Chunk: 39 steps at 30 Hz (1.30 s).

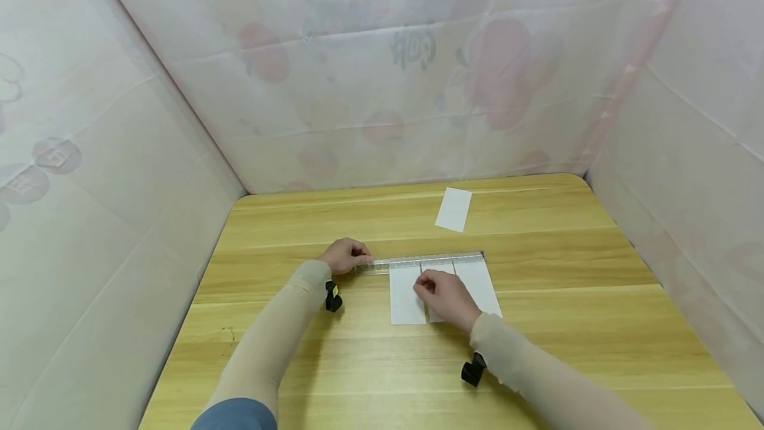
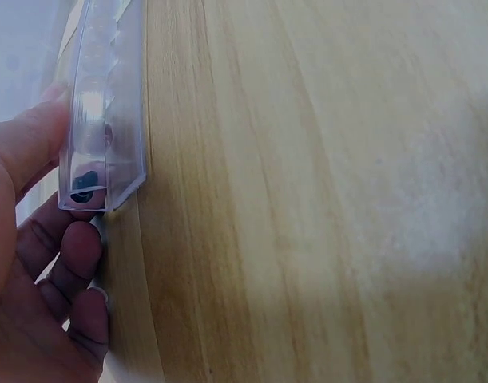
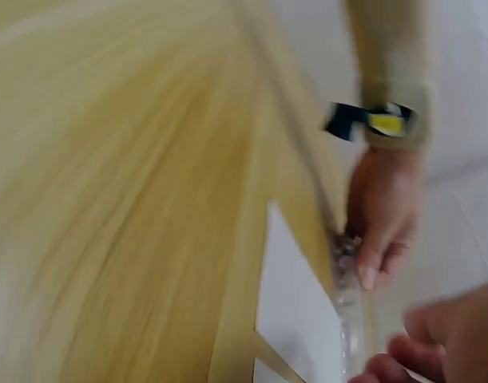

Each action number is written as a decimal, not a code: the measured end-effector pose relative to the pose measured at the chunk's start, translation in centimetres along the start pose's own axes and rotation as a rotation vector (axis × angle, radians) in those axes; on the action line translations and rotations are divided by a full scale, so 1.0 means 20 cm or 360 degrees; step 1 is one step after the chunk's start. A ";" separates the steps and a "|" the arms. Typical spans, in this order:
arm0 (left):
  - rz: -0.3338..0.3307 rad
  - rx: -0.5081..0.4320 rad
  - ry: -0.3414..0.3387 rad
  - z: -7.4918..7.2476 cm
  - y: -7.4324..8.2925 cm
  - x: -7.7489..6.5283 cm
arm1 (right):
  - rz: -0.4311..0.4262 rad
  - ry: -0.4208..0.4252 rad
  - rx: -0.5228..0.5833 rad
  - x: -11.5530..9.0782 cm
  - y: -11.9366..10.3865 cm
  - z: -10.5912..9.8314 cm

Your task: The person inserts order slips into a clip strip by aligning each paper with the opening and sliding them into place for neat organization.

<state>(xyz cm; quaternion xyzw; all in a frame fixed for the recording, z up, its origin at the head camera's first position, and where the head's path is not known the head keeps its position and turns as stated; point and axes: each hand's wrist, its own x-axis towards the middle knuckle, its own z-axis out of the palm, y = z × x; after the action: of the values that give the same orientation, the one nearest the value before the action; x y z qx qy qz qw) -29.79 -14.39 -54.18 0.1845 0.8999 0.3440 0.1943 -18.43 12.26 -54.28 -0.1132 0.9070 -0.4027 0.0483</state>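
A clear plastic ruler (image 1: 438, 259) lies along the top edges of white cards set side by side. My left hand (image 1: 345, 256) pinches its left end between thumb and fingers; the left wrist view shows that ruler end (image 2: 92, 152) close up. Over the cards is my right hand (image 1: 446, 296), its fingers loosely curled with nothing visible in them. It partly hides the middle card (image 1: 438, 272). To its left lies the left card (image 1: 406, 300), to its right the right card (image 1: 480, 284). The right wrist view is blurred, with the right hand (image 3: 451, 335) at the lower right.
Another white card (image 1: 453, 210) lies apart near the back of the wooden table (image 1: 370, 377). Printed fabric walls (image 1: 382, 118) stand behind the table and on both sides. Each wrist wears a small black device, such as the right wrist device (image 1: 474, 370).
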 end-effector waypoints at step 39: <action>-0.0005 -0.0001 0.0001 0.00 0.01 0.00 | -0.0528 -0.0438 -0.0908 -0.02 0.02 0.05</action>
<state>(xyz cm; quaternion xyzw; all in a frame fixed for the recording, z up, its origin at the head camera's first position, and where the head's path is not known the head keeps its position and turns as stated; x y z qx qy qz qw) -29.73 -14.25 -54.11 0.1828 0.9001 0.3442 0.1946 -18.00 11.92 -55.14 -0.3212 0.9372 -0.1166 0.0704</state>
